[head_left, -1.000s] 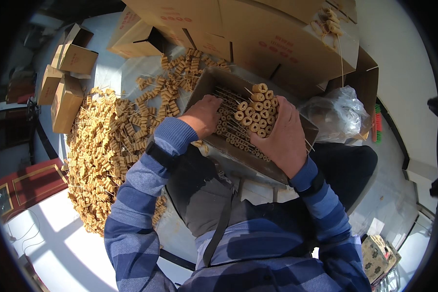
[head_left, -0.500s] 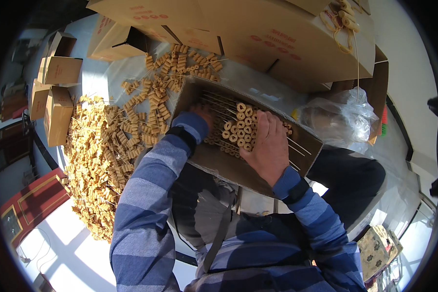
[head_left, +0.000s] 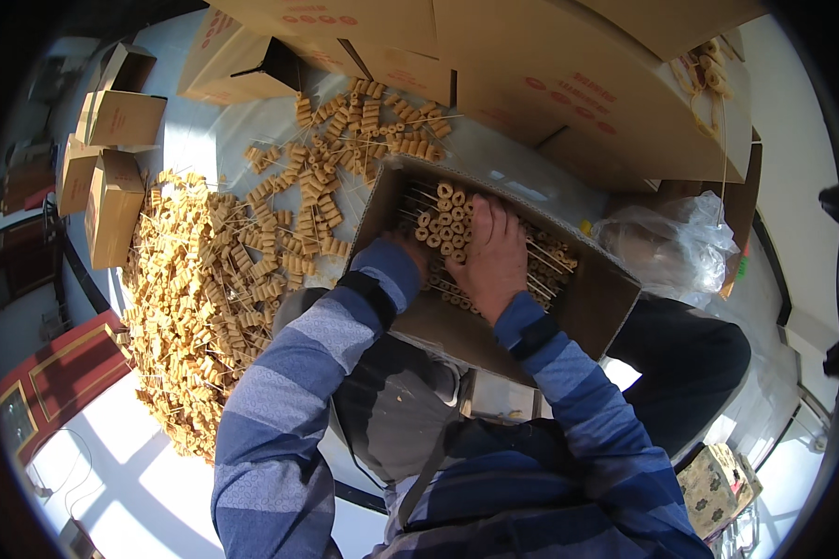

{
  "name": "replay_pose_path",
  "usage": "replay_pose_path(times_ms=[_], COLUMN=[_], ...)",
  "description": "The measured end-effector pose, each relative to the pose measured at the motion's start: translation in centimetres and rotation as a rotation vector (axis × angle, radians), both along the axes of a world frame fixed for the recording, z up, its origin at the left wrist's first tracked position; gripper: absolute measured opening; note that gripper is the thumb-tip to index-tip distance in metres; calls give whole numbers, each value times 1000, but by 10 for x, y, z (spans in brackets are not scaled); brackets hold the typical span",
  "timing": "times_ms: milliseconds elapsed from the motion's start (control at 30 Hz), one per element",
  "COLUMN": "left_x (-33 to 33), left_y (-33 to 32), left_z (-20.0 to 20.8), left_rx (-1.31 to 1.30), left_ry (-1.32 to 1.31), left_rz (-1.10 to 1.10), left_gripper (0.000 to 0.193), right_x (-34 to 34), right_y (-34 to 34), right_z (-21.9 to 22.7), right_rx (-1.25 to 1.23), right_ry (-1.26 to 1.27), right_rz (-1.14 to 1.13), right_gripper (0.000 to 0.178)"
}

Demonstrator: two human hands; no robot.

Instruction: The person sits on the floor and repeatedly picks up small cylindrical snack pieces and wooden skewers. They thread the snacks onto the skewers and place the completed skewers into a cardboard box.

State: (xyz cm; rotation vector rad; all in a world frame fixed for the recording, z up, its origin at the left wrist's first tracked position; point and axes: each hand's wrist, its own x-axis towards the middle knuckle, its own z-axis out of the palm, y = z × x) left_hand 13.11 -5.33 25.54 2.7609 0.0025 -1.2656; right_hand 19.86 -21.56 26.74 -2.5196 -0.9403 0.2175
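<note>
An open cardboard box (head_left: 587, 312) stands at my lap, with skewers of tan, hollow spiral rolls inside. My right hand (head_left: 492, 252) is wrapped over a stacked bundle of these skewers (head_left: 450, 222), its fingers along the far side and its thumb on the near side. The ring-shaped ends of the rolls face up toward me. My left hand (head_left: 410, 250) reaches into the box's left end, beside the bundle; its fingers are lost in shadow and behind the sleeve. More skewers (head_left: 548, 261) lie in the box to the right of my right hand, with thin sticks showing.
A large heap of loose skewers (head_left: 182, 317) covers the floor at my left, spreading to a thinner scatter (head_left: 317, 177) beyond the box. Big cartons (head_left: 541, 84) stand along the far side. Clear plastic wrap (head_left: 671, 247) lies right. Smaller cartons (head_left: 116, 200) stand far left.
My right hand and the bundle have shifted toward the left end of the box. More skewers now show to the right of that hand. The whole view has shifted slightly.
</note>
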Motion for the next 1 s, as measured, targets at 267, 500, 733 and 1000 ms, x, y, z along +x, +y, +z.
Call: replay_pose_path(times_ms=[267, 500, 733, 1000], left_x=[5, 3, 22, 28], left_y=[-3, 5, 12, 16], left_z=[26, 15, 20, -2], left_rx=[-46, -56, -78, -9], left_ry=[-68, -50, 39, -283], left_rz=[36, 52, 101, 95], left_gripper=[34, 37, 46, 49], right_x=[7, 20, 42, 42], right_y=[25, 41, 45, 56], right_z=[-36, -71, -81, -82], right_rx=[11, -22, -68, -224], right_ry=[5, 6, 186, 62], right_rz=[43, 160, 294, 286], right_gripper=[103, 98, 95, 88])
